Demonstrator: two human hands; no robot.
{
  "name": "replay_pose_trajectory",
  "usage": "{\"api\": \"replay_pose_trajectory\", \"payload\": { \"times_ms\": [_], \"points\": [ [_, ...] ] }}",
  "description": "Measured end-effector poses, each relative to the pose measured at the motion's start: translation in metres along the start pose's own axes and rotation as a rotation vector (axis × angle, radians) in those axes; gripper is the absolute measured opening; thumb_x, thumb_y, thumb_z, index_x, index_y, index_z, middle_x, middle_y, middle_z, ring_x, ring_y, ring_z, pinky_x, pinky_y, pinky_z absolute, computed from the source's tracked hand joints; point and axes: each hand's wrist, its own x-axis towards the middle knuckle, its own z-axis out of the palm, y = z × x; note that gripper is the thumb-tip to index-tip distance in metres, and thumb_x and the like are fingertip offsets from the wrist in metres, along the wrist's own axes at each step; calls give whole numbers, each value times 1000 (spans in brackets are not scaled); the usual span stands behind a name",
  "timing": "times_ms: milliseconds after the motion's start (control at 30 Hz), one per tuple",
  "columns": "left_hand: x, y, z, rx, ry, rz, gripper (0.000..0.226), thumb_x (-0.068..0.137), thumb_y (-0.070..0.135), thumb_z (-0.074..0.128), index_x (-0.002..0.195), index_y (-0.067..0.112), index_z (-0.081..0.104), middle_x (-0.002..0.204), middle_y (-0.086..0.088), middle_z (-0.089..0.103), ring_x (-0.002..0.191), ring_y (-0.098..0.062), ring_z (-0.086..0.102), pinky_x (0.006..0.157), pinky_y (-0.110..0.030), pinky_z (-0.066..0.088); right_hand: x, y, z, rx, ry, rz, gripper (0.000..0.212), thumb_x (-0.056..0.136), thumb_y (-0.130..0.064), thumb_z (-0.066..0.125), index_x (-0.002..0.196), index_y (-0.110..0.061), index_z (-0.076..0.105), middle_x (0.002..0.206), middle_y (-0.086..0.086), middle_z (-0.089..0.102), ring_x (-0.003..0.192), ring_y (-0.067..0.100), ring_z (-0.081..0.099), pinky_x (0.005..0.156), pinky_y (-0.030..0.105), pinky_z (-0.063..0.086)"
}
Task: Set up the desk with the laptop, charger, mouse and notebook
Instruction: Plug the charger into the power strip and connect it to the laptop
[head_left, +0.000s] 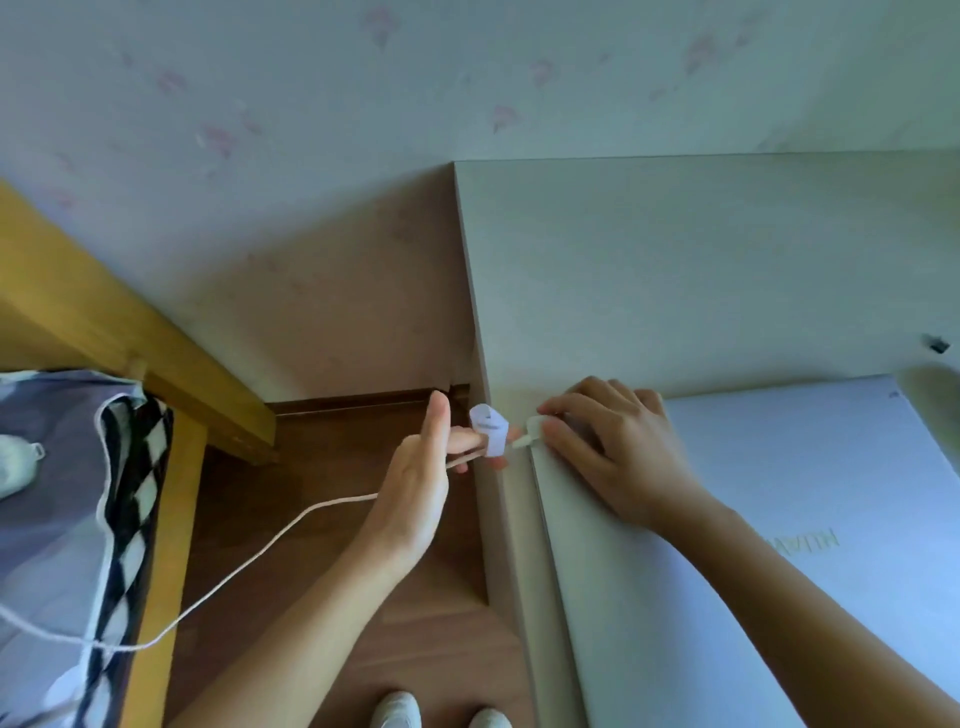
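- Closed laptop (779, 493) lies flat on the pale desk (675, 270), near its left edge
- Left hand (415, 499) pinches the white charger cable (249, 561) beside the laptop's corner
- Right hand (613, 447) rests on the lid, fingertips gripping the plug (527, 434)

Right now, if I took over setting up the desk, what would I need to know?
Left hand: holds the white charger cable, which trails left to the bed.
Right hand: pinches the cable's plug at the closed laptop's left edge.
Laptop lies on the desk.
Done: laptop placed.
Left: seat the plug if it isn't in; can't tell. Mouse and notebook aren't in view.
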Motion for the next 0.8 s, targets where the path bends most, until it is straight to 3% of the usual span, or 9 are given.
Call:
{"api": "replay_pose_trajectory", "payload": {
  "times_ms": [67,133,200,267,367,467,533,700,800],
  "points": [
    [4,3,-1,-9,-35,-98,79,101,46,14,85,-6,72,72,19,71,70,18,57,67,1,34,2,1,-1,68,-5,9,40,93,-49,30,104,-33,64,100,-15,62,92,12,55,84,39,37],
    [4,3,3,7,-32,-44,70,102,39,27,68,-13,58,69,11,67,67,11,58,65,0,36,3,1,-1,88,1,1,40,93,-49,30,105,-33,64,100,-16,63,93,12,56,84,40,38],
    [3,-2,4,10,-45,51,59,100,36,39,58,-1,56,67,7,64,73,3,61,71,-6,39,4,2,-1,77,4,-1,38,91,-49,33,105,-33,65,100,-17,63,94,12,56,84,40,39],
    [4,-10,3,72,-67,85,45,94,43,47,65,17,68,60,7,62,71,-5,62,74,-17,44,5,2,0,55,-7,2,38,89,-51,34,103,-33,65,99,-16,63,94,12,56,85,39,38],
    [1,-9,1,185,-54,88,35,89,50,49,66,33,70,53,9,55,61,-2,52,68,-13,38,10,-1,3,26,-30,8,39,87,-55,31,94,-33,63,92,-13,61,90,12,55,86,36,35],
    [-4,-1,2,259,-34,122,34,86,48,47,69,31,71,64,23,66,77,11,54,75,-6,34,17,-3,3,54,-65,67,32,83,-60,37,84,-37,60,84,-14,57,87,9,52,88,34,32],
    [-4,-1,2,274,-24,146,31,84,48,46,81,32,73,73,32,67,88,13,50,82,-12,34,20,-4,1,79,-95,78,25,81,-59,40,79,-40,57,81,-13,57,84,9,53,90,36,33],
    [-1,-17,4,504,89,306,50,87,61,43,86,23,76,80,10,68,89,-18,47,79,-28,37,23,-4,-5,90,-170,75,14,89,-49,50,77,-42,52,76,-17,53,76,6,52,100,40,29],
    [0,-22,4,612,144,442,40,90,48,44,82,20,71,80,10,64,84,-19,46,75,-33,40,24,-5,-5,99,-172,74,20,89,-47,51,69,-46,46,74,-18,53,73,1,51,104,41,28]
  ]
}}
